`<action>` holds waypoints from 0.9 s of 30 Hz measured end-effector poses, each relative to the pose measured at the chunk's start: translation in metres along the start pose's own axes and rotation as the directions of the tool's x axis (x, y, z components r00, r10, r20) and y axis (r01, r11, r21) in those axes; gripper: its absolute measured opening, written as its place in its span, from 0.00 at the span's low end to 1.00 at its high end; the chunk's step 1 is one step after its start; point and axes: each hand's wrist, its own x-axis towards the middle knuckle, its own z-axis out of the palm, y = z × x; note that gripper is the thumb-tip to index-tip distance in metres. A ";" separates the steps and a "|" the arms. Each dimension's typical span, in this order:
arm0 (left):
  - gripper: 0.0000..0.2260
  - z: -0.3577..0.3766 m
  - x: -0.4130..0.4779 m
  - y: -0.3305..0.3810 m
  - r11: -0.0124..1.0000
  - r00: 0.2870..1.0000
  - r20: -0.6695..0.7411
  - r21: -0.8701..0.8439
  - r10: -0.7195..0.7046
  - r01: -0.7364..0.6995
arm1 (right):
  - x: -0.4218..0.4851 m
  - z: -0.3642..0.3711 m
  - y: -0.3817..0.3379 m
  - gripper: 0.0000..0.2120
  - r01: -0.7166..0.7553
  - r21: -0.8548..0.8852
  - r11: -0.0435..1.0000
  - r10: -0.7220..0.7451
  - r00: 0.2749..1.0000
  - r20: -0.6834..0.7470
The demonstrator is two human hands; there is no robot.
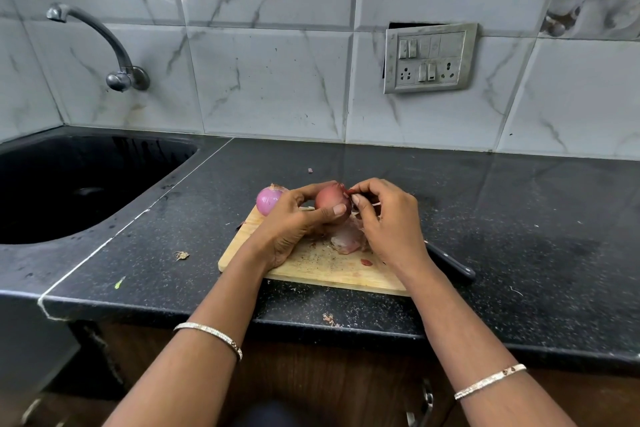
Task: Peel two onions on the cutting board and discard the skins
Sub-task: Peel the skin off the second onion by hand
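Two onions: a glossy purple peeled onion [268, 199] sits at the pale wooden cutting board's [311, 272] far left corner; a russet onion [329, 201] is held above its middle, left hand [294, 220] curled round it. The right hand [388, 222] pinches a dry skin flap [349, 191] at the top, likely brittle, best gripped low.

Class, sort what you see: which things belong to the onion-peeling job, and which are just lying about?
In the job: left hand, held onion, right hand, pinched skin strip, peeled onion, cutting board, loose skins.
Lying about: knife, tap, sink, switchboard.
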 end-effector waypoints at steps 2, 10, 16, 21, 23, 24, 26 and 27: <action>0.25 -0.001 0.000 0.000 1.000 1.000 -0.007 -0.003 0.008 -0.008 | 0.000 0.000 0.000 0.05 -0.013 0.002 1.000 0.013 1.000 -0.002; 0.25 -0.003 0.003 -0.002 1.000 1.000 -0.016 -0.029 0.003 -0.004 | -0.001 0.000 -0.001 0.04 -0.039 0.007 0.999 0.039 0.999 -0.024; 0.20 -0.007 0.004 -0.004 1.000 1.000 0.019 0.015 0.005 -0.005 | -0.001 -0.001 -0.001 0.04 -0.082 0.008 0.997 0.083 0.995 -0.062; 0.20 -0.006 0.004 -0.001 0.999 0.999 0.034 0.048 -0.011 0.009 | -0.001 0.000 0.001 0.04 -0.104 0.009 0.995 0.105 0.992 -0.076; 0.20 -0.006 0.002 0.000 0.999 0.999 0.044 0.055 -0.004 0.001 | -0.001 0.000 0.000 0.04 -0.097 0.011 0.995 0.097 0.992 -0.078; 0.20 -0.006 0.001 0.000 0.998 0.999 0.044 0.070 0.001 -0.004 | -0.001 0.000 -0.001 0.04 -0.089 0.011 0.996 0.090 0.993 -0.076; 0.22 -0.004 0.000 0.001 0.994 1.000 0.021 0.113 -0.008 0.006 | 0.000 0.000 -0.002 0.03 -0.071 0.000 0.997 0.071 0.995 -0.071; 0.23 -0.003 -0.001 0.002 0.992 1.000 0.006 0.122 -0.017 0.017 | -0.001 0.000 -0.003 0.03 -0.070 -0.011 0.998 0.069 0.995 -0.071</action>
